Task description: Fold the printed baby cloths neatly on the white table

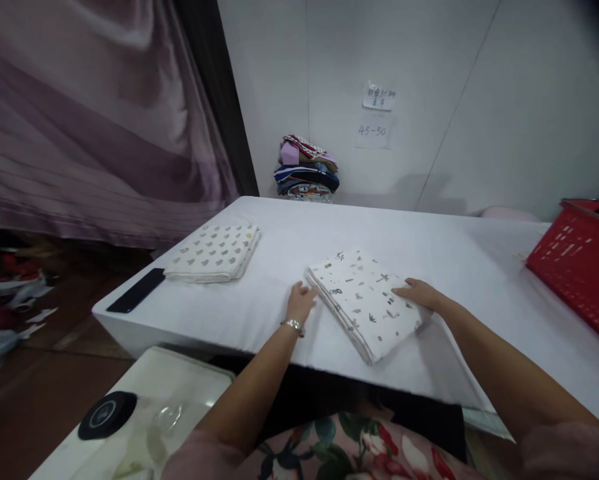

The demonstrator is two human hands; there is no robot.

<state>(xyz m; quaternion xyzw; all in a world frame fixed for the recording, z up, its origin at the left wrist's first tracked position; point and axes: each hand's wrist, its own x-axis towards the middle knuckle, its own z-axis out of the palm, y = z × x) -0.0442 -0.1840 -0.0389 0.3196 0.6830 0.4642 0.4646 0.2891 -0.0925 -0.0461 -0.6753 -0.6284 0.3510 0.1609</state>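
Note:
A folded white cloth with small grey prints [366,300] lies at a slant on the white-covered table [284,233]. Beside its left corner is my left hand [300,303], fingers slightly curled and apart, with nothing visible in it. My right hand [419,293] rests on the cloth's right edge, its fingers stretched over the top. To the left lies a second folded white cloth with grey leaf-like prints [214,252], untouched.
A dark flat object [136,291] lies at the table's left edge. Folded fabrics [306,170] are stacked by the wall. A red basket [579,267] stands at the right. Lower left, a pale surface [179,377] holds a black round object [107,415].

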